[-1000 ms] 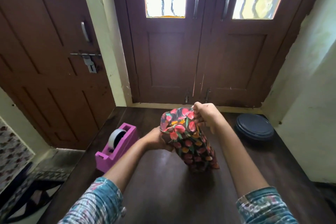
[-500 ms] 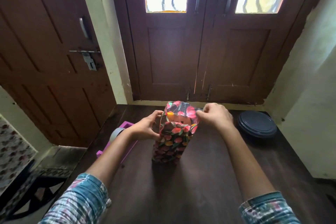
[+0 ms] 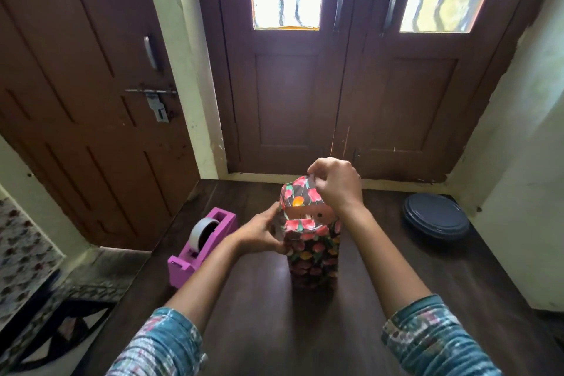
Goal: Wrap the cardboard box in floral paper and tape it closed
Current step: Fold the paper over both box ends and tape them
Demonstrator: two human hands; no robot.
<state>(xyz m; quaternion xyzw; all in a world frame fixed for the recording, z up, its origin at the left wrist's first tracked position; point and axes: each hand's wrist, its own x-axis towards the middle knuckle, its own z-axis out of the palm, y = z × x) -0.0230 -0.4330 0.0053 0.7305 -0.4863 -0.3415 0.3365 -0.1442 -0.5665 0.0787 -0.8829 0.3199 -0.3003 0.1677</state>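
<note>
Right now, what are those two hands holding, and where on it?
Both hold the wrapped box standing on the table. The left hand grips its upper left side; the right hand pinches the far paper flap at its open top.

table: dark wood top (image 3: 396,299), set against the far wall; | lid: round dark blue disc (image 3: 436,218) flat on table, back right near the wall; | doors: brown double door (image 3: 341,94) behind table, two patterned glass panes, two vertical handles; single brown door (image 3: 76,101) at left with latch bolt (image 3: 152,96); | floor: patterned mat (image 3: 21,241) lower left
</note>
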